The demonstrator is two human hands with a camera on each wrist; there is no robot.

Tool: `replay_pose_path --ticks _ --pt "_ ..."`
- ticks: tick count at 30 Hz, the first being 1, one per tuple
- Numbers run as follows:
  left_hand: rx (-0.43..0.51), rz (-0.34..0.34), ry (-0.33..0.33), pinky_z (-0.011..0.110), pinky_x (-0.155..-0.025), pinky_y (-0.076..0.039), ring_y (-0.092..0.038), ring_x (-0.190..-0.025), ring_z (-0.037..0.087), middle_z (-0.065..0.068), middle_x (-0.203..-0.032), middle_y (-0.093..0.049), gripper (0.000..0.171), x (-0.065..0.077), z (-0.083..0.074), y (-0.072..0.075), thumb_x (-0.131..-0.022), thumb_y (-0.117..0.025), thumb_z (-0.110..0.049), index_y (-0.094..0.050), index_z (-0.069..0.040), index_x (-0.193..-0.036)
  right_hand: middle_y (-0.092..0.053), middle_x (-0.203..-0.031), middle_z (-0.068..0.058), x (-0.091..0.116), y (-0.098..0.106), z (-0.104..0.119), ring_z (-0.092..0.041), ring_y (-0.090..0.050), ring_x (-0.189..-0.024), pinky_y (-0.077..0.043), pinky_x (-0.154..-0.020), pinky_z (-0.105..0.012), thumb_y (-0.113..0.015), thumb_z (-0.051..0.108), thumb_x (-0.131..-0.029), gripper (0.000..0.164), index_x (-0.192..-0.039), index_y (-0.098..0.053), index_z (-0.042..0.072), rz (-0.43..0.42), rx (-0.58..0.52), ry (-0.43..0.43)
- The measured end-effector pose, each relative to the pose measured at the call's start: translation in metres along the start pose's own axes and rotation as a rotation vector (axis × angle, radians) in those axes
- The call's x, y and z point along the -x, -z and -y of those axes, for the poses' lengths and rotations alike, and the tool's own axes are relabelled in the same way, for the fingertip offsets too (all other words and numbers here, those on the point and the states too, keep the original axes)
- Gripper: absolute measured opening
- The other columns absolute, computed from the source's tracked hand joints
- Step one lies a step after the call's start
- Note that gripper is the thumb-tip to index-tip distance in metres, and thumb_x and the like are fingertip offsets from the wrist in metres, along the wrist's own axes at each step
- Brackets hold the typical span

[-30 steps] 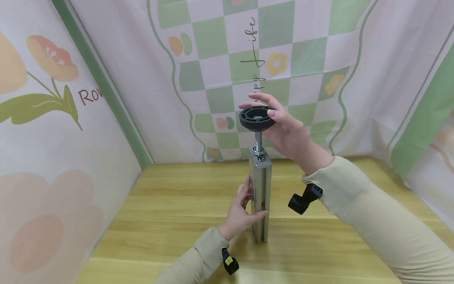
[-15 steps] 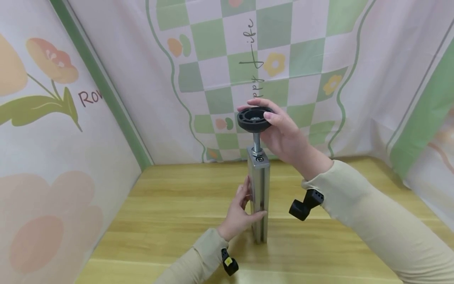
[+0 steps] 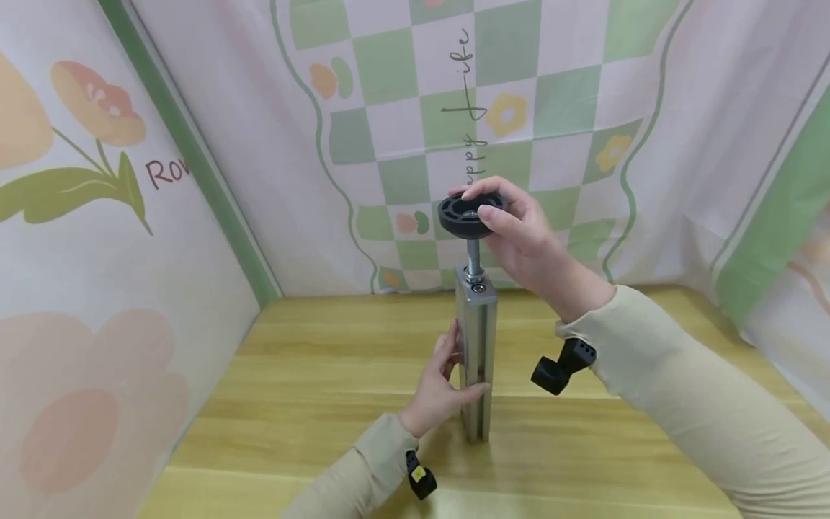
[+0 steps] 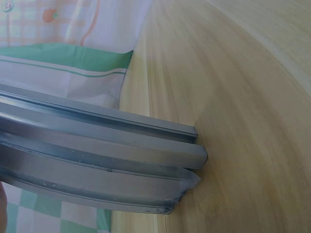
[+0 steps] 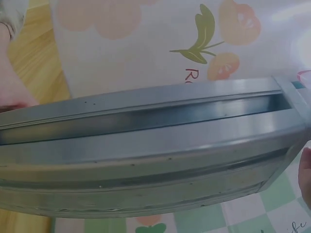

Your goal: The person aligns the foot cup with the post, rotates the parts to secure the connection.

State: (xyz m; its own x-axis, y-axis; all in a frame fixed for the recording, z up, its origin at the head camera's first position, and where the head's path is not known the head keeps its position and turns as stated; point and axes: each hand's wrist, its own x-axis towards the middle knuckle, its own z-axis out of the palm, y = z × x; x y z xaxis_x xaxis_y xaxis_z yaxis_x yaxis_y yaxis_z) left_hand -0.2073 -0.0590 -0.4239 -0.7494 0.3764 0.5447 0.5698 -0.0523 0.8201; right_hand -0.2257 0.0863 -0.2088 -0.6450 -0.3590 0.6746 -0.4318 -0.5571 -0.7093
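An aluminium profile [image 3: 476, 360] stands upright on the wooden table, a metal plate capping its top end. My left hand [image 3: 437, 393] grips its lower half, thumb on the near face and fingers on the left side. From the end plate rises a threaded rod with a nut, carrying a black round levelling foot [image 3: 457, 223]. My right hand [image 3: 528, 234] pinches the foot's right side, thumb over the upper rim and fingers along the far edge. In the left wrist view the profile [image 4: 97, 141] meets the table; in the right wrist view its slotted length [image 5: 146, 145] fills the middle.
The wooden table [image 3: 311, 375] extends around the profile. Patterned cloth [image 3: 389, 130] hangs behind it, with another printed cloth wall [image 3: 130, 288] on the left and more cloth at the right. Each wrist wears a small black camera mount [image 3: 560, 366].
My right fingers have bent in from a looser, more spread pose onto the foot's rim, and the thumb has moved inward over it. My left hand and the profile stay in place.
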Motion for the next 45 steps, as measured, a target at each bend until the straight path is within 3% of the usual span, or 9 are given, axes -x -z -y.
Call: replay_pose_path --ticks 5,8,11,14,22,28,36,40,45 --pt "0.000 0.003 0.022 0.026 -0.095 -0.042 -0.043 -0.108 0.008 0.019 -0.122 -0.039 0.107 -0.002 -0.001 0.001 -0.077 -0.071 0.006 -0.006 -0.035 -0.152 -0.054 -0.111 -0.009 -0.001 -0.004 0.002 -0.022 -0.049 -0.107 -0.047 -0.088 -0.024 -0.050 0.003 -0.084 0.018 -0.095 -0.060 0.012 -0.058 0.065 -0.004" --pt "-0.001 0.003 0.022 0.025 -0.096 -0.041 -0.043 -0.108 0.008 0.020 -0.123 -0.039 0.105 -0.002 -0.001 0.001 -0.077 -0.071 0.006 -0.005 -0.025 -0.153 -0.052 -0.109 -0.008 -0.002 -0.007 0.003 -0.021 -0.049 -0.106 -0.046 -0.089 -0.023 -0.048 -0.001 -0.084 0.020 -0.096 -0.058 0.012 -0.092 0.116 -0.012" --pt "0.000 0.006 0.013 0.024 -0.096 -0.041 -0.043 -0.108 0.008 0.021 -0.121 -0.039 0.102 -0.002 0.000 0.001 -0.077 -0.071 0.007 -0.005 -0.013 -0.152 -0.053 -0.107 -0.006 -0.001 -0.010 0.004 -0.019 -0.051 -0.102 -0.047 -0.086 -0.022 -0.050 -0.003 -0.083 0.022 -0.097 -0.056 0.013 -0.124 0.176 -0.020" --pt "-0.002 0.009 0.006 0.024 -0.095 -0.042 -0.043 -0.108 0.008 0.022 -0.120 -0.039 0.100 -0.002 0.000 0.001 -0.077 -0.071 0.007 -0.006 -0.010 -0.152 -0.053 -0.105 -0.006 0.000 -0.012 0.006 -0.017 -0.054 -0.097 -0.050 -0.083 -0.021 -0.053 -0.004 -0.082 0.022 -0.097 -0.055 0.012 -0.146 0.233 -0.017" --pt "0.007 0.014 0.012 0.028 -0.096 -0.041 -0.043 -0.108 0.008 0.021 -0.122 -0.038 0.102 -0.003 0.000 0.001 -0.078 -0.070 0.007 -0.006 -0.017 -0.153 -0.054 -0.096 -0.003 0.001 -0.017 0.008 -0.012 -0.057 -0.077 -0.049 -0.063 -0.018 -0.066 -0.003 -0.078 0.030 -0.099 -0.051 0.013 -0.261 0.545 0.018" --pt "0.011 0.016 -0.001 0.027 -0.096 -0.041 -0.043 -0.109 0.008 0.021 -0.122 -0.038 0.108 -0.003 -0.001 0.001 -0.077 -0.070 0.008 -0.006 -0.036 -0.152 -0.048 -0.098 0.005 0.002 -0.023 0.005 -0.014 -0.050 -0.082 -0.044 -0.067 -0.020 -0.078 0.007 -0.072 0.040 -0.099 -0.049 -0.001 -0.368 0.812 0.140" --pt "0.006 0.019 -0.015 0.026 -0.094 -0.042 -0.042 -0.108 0.008 0.021 -0.120 -0.038 0.107 -0.003 -0.001 0.000 -0.076 -0.070 0.010 -0.005 -0.028 -0.153 -0.040 -0.093 0.014 0.002 -0.026 0.001 -0.008 -0.042 -0.086 -0.036 -0.077 -0.023 -0.082 0.011 -0.067 0.047 -0.094 -0.048 -0.005 -0.409 0.945 0.283" --pt "0.002 0.017 -0.033 0.027 -0.094 -0.042 -0.042 -0.107 0.008 0.021 -0.119 -0.038 0.110 -0.002 0.001 0.000 -0.076 -0.070 0.010 -0.006 -0.039 -0.151 -0.039 -0.093 0.014 0.003 -0.026 -0.001 -0.007 -0.041 -0.086 -0.035 -0.080 -0.023 -0.083 0.014 -0.067 0.049 -0.095 -0.047 -0.005 -0.415 0.968 0.295" --pt "0.004 0.009 -0.039 0.025 -0.093 -0.042 -0.043 -0.107 0.006 0.022 -0.119 -0.038 0.109 -0.001 0.002 -0.001 -0.076 -0.070 0.010 -0.006 -0.036 -0.152 -0.039 -0.095 0.013 0.004 -0.026 -0.001 -0.007 -0.041 -0.088 -0.035 -0.081 -0.025 -0.083 0.013 -0.066 0.052 -0.098 -0.046 -0.005 -0.403 0.980 0.270"
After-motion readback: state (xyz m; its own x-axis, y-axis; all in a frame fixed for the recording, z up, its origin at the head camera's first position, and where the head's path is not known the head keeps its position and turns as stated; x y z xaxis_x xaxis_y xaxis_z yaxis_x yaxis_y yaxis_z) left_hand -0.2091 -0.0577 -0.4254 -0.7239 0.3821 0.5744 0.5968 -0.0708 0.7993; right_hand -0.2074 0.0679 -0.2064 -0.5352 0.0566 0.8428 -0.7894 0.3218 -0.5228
